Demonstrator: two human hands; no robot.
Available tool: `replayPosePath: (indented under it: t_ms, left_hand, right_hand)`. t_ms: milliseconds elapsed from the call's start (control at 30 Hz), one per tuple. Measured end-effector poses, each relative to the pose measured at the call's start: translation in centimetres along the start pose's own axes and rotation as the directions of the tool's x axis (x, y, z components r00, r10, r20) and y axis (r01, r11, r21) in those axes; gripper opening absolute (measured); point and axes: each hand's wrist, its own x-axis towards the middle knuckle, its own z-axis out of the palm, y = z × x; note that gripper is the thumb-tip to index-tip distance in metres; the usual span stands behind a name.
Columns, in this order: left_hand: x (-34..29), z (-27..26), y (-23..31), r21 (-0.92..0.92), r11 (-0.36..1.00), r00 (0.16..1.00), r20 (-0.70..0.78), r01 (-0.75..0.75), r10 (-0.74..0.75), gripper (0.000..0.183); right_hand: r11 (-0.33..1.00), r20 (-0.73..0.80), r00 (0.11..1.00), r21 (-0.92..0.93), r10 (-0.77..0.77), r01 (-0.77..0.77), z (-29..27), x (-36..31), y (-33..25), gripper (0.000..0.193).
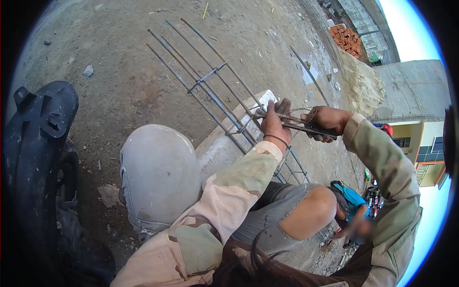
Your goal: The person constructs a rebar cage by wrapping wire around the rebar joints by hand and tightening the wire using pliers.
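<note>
A long cage of steel bars (202,87) tied with square stirrups (209,76) slants across the middle, lying over a pale concrete block (217,152). My right hand (326,123) is closed round the long handles of metal pincers (297,125), whose head points left toward a stirrup. Thin tie wire (306,109) loops beside this hand. My left hand (276,122) is at the head of the pincers, against the cage. Its thumb and fingers are bent together there, and what lies between them is hidden.
My knees (160,167) flank the cage. A black plastic object (43,129) stands at left. A loose bar (310,75) lies on the dirt ground beyond. Bricks (345,40) and a sand heap (364,85) are at upper right. Another person (354,201) is low at right.
</note>
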Motion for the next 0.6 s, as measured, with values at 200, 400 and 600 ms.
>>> replayPosePath:
  t_ms: [200,400,600]
  left_hand:
    - [-0.9,-0.1,0.0,-0.067,0.997,0.998,-0.037,0.042,-0.044,0.02]
    - [0.1,-2.0,-0.2,0.041,0.998,0.999,-0.014,0.037,-0.037,0.024]
    - [0.3,-1.9,-0.5,-0.035,0.998,0.999,0.022,0.044,-0.043,0.025]
  right_hand:
    - [0.907,-0.061,0.948,-0.317,-0.313,0.279,0.8,-0.1,3.0,0.044]
    - [0.87,-0.198,0.862,-0.279,-0.467,0.407,4.7,2.0,7.1,0.032]
    - [0.461,-0.355,0.512,-0.883,-0.782,0.091,4.9,2.9,6.6,0.029]
